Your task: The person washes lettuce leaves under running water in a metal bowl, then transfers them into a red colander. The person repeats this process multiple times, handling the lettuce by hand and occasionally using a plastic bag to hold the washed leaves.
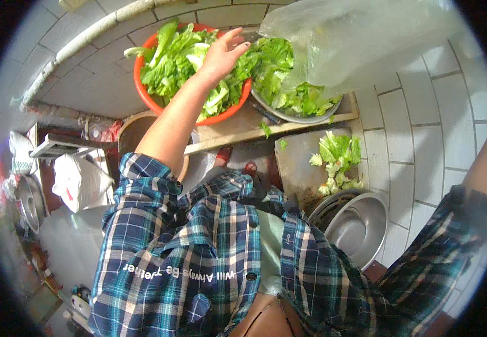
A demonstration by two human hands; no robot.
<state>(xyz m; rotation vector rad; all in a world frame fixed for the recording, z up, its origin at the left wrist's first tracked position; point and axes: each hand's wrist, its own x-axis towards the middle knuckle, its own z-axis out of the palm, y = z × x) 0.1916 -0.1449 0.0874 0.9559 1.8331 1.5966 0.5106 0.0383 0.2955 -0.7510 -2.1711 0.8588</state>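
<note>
My left hand (220,57) is over the right side of an orange-red basin (140,86), its thumb and fingers apart and nothing visibly held. The basin is heaped with green leafy lettuce (172,71). Beside it on the right, a metal basin (306,119) holds more torn lettuce leaves (275,92). A large translucent plastic bag (365,46) hangs over that basin and covers part of its leaves. My right hand is out of view; only the right forearm (483,164) shows at the right edge.
A slim dark object (265,113) lies between the basins on the ledge (226,141). Loose lettuce trimmings (338,162) lie on a lower slab (296,168). An empty steel bowl (355,231) leans by the tiled wall (412,168). A brown bucket (136,130) stands left, near white bags (79,183).
</note>
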